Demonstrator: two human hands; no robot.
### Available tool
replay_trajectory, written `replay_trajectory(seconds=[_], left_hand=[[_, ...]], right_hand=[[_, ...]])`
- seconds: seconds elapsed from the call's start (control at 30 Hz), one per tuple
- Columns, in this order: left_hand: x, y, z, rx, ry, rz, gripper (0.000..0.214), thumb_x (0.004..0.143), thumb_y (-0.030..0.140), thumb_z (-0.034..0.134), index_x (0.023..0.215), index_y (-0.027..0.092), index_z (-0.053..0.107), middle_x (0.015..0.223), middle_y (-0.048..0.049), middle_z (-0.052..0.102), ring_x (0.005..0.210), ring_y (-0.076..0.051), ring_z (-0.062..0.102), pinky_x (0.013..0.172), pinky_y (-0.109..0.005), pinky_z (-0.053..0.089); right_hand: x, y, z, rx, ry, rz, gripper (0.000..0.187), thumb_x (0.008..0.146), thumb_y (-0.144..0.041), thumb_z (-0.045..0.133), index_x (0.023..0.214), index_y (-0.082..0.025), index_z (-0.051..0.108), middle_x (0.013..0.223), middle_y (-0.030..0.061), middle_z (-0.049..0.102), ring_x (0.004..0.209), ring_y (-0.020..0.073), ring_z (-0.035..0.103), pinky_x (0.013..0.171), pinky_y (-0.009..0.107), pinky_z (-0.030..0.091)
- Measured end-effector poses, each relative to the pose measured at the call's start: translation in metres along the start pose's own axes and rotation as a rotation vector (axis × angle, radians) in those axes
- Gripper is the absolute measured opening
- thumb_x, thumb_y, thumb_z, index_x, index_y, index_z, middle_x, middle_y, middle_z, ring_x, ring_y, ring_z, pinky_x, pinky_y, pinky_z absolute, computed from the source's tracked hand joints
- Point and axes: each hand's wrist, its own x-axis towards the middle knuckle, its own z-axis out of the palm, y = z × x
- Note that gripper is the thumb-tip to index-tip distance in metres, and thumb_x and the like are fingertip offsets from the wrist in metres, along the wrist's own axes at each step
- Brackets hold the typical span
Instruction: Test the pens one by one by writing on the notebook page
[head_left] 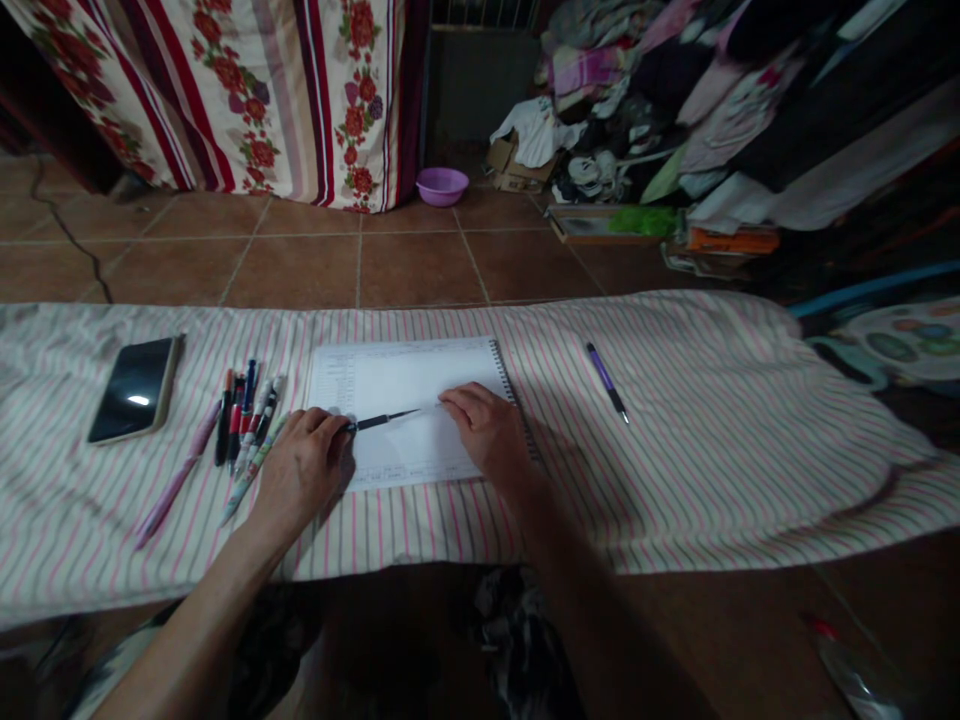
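Observation:
My left hand (306, 455) is closed on the rear end of a slim black pen (373, 422), which points to the right. Over the page, my right hand (484, 425) is pinched around a thin, pale, see-through piece (431, 407) close to the pen's tip. Whether that piece touches the tip is too faint to tell. Beneath both hands lies a spiral notebook (405, 365) with a mostly blank white page, its coil along the right side. A bunch of several pens (244, 415) rests left of my left hand. To the right of the notebook is a purple pen (606, 380).
A striped cloth (712, 430) covers the low surface. At its left lie a phone (133, 388) and a long purple wrapped item (180, 475). Beyond, a purple basin (442, 187) stands on the tiled floor by a floral curtain (247, 100). Clothes (592, 70) are heaped at back right.

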Motion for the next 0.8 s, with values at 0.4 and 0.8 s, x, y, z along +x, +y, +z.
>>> replay_trajectory(seconds=[0.4,0.8], left_hand=[[0.000,0.002,0.003,0.030,0.014,-0.019,0.029,0.086,0.027,0.040,0.099,0.014,0.063,0.089,-0.0105,0.061,0.088,-0.026,0.053,0.078,-0.038,0.046],[0.002,0.007,0.008,0.040,0.055,-0.056,0.027,0.085,0.028,0.042,0.098,0.017,0.063,0.089,-0.0093,0.061,0.085,-0.025,0.053,0.080,-0.039,0.044]], right_hand=[[0.001,-0.006,0.000,0.040,0.050,-0.014,0.022,0.088,-0.021,0.045,0.095,-0.021,0.067,0.092,0.0061,0.066,0.087,0.0162,0.062,0.082,0.027,0.048],[0.000,-0.012,0.001,0.184,0.052,0.069,0.019,0.080,-0.013,0.049,0.086,-0.021,0.066,0.086,0.0038,0.066,0.080,0.0147,0.062,0.073,0.025,0.050]])
